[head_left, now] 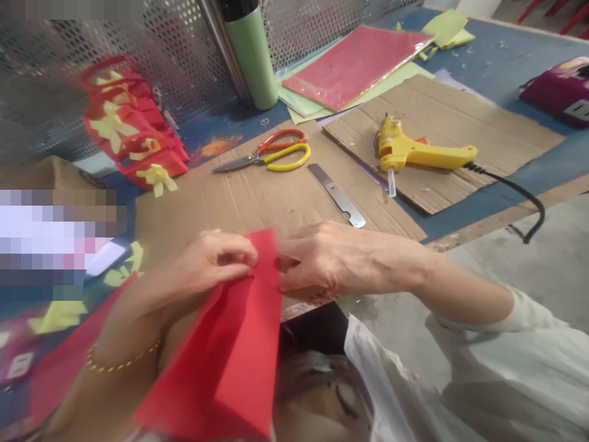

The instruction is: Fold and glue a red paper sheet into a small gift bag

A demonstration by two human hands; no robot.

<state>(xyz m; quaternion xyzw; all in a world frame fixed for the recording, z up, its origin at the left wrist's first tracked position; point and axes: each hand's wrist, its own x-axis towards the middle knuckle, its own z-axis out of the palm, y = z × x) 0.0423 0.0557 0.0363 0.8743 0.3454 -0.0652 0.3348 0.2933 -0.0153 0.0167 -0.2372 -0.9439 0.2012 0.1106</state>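
Note:
A sheet of red paper [248,356], folded along its length, hangs between my hands over the near edge of the table. My left hand [216,261] pinches its upper left edge between thumb and fingers. At the upper right edge, my right hand [322,258] grips the same paper, its fingertips partly hidden behind it. Just beyond my right hand a flat metal blade [338,196] lies on a cardboard sheet [207,212]. Scissors [276,153] with one red and one yellow handle rest on that cardboard too.
A yellow glue gun [418,150] with a black cord lies on a second cardboard piece [497,123]. Red paper decorations with yellow bows [133,129] stand at the back left. Behind are a green bottle [255,58], a red paper pack [359,64] and a perforated metal panel [313,27].

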